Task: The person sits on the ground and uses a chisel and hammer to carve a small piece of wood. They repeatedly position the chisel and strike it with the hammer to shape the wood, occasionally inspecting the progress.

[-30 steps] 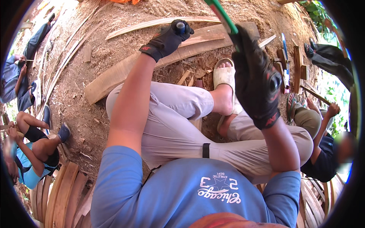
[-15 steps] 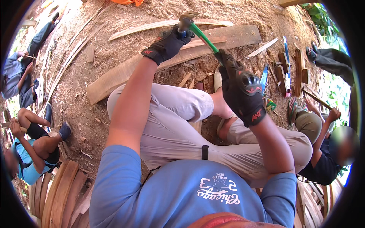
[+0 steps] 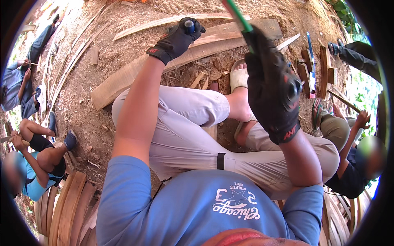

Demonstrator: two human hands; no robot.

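My left hand (image 3: pixel 174 42), in a black glove, is closed around a blue-handled chisel (image 3: pixel 189 26). It is upright, its handle end facing up, and its blade is hidden below the fist. That fist is over a wide wooden plank (image 3: pixel 123 84) lying on the ground, with a narrower wood piece (image 3: pixel 213 36) on it. My right hand (image 3: pixel 273 82), gloved too, grips the green handle of a hammer (image 3: pixel 237 15). The hammer is raised toward the top edge, its head out of view.
A long pale strip (image 3: pixel 164 25) lies behind the plank. Dark wood blocks (image 3: pixel 325 71) and a blue handsaw (image 3: pixel 310 53) are at the right. People sit at the left (image 3: pixel 39 164) and right (image 3: pixel 353 164). Curved boards (image 3: pixel 67 209) are stacked at lower left. Wood chips cover the ground.
My right hand has lifted the hammer up and away from the chisel's end, where its head was before. My left hand has shifted slightly left and up, still around the chisel.
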